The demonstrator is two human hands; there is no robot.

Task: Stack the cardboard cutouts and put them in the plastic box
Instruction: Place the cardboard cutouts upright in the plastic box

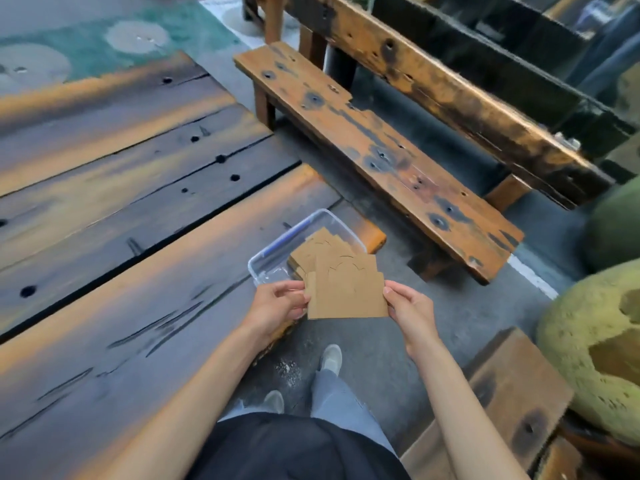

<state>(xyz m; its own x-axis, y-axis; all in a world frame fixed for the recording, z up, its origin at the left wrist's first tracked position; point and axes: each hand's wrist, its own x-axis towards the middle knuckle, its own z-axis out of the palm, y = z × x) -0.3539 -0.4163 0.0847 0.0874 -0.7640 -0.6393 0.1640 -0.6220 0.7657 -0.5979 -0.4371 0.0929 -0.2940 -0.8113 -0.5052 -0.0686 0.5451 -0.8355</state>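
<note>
I hold a fanned bunch of brown cardboard cutouts (346, 289) in front of me, past the edge of the wooden table (138, 237). My left hand (277, 306) pinches the bunch's left edge and my right hand (408, 310) pinches its right edge. The far ends of the cutouts reach over the clear plastic box (273, 261), which sits at the table's near right corner with a blue-edged rim. I cannot tell whether the cutouts touch the box.
A worn wooden bench (381, 150) runs diagonally to the right of the table, with a heavy beam (467, 98) behind it. Another wooden board (512, 403) lies at lower right beside yellow-green rounded objects (595, 341). My feet stand on grey floor (381, 341) below.
</note>
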